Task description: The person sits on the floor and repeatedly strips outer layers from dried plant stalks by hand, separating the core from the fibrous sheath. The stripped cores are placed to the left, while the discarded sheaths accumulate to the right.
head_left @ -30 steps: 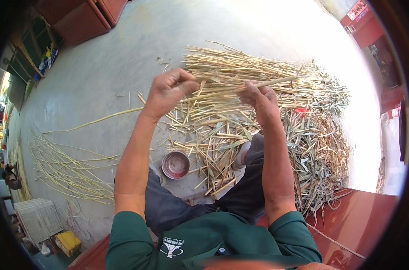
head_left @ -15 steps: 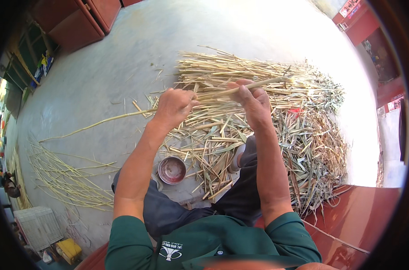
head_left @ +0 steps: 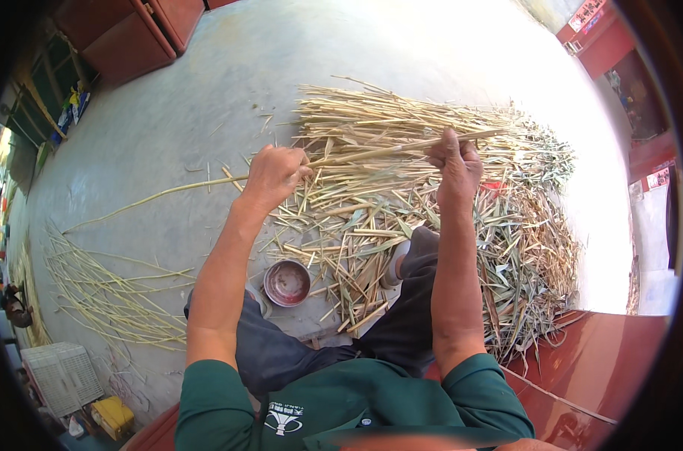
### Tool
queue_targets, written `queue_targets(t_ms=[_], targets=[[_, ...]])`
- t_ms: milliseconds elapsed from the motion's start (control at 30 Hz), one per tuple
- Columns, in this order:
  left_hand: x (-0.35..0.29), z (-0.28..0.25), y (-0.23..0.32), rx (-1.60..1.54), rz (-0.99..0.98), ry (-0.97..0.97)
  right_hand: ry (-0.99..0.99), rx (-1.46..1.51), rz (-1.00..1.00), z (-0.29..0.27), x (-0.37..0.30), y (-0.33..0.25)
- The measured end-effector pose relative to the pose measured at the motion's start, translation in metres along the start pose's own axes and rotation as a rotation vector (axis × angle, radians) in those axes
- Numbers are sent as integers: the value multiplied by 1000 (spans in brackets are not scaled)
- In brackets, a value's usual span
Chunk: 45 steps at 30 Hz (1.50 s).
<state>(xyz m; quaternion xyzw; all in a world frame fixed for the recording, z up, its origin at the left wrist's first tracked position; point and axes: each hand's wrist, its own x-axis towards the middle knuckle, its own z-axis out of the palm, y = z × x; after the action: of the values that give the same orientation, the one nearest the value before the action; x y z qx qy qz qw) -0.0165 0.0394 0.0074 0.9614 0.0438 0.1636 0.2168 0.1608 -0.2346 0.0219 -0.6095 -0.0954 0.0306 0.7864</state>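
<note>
A long, thin yellow-green reed stalk (head_left: 165, 192) runs from the floor at the left up through both of my hands. My left hand (head_left: 276, 174) is closed round its middle. Toward the stalk's thicker right end, my right hand (head_left: 456, 159) pinches it, or a dry leaf sheath along it, between thumb and fingers; which of the two I cannot tell. Beneath my hands lies a big bundle of dry straw-coloured stalks (head_left: 387, 113), its leafy ends to the right. Nearer to me are short cut pieces of stalk (head_left: 364, 263).
Thin peeled-looking stalks (head_left: 116, 301) lie spread at the left on the grey floor. A small round bowl (head_left: 287, 283) stands between my feet. Loose dry leaves (head_left: 522, 255) are heaped at the right. A white wire crate (head_left: 63, 376) and a yellow box (head_left: 113, 416) stand lower left.
My right hand has slid rightward along the stalk, away from the left hand, and turned, with its fingertips now pinched upward. My left hand has shifted slightly left, still closed on the stalk.
</note>
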Motion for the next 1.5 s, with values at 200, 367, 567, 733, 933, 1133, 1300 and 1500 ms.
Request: queue_targets(t_ms=[200, 367, 567, 733, 933, 1133, 1300, 1500], targets=[[-14, -9, -24, 74, -57, -26, 726, 441, -3, -74, 43, -42], [-9, -10, -18, 57, -33, -42, -267, 236, 230, -30, 3, -10], [-9, -18, -10, -35, -81, -122, -348, 256, 185, 20, -11, -1], [-11, -17, -10, -11, -97, -130, -269, 220, 64, 30, -16, 4], [-10, -17, -17, 86, -32, -72, -135, 90, 44, 32, -16, 7], [-4, -8, 19, -21, 149, 111, -217, 2, 69, 58, -40, 8], [-6, -6, 32, 4, 164, 148, -199, 89, 104, 54, -35, 2], [-22, -15, 3, 92, 165, 46, 156, 539, 43, -67, 51, 10]])
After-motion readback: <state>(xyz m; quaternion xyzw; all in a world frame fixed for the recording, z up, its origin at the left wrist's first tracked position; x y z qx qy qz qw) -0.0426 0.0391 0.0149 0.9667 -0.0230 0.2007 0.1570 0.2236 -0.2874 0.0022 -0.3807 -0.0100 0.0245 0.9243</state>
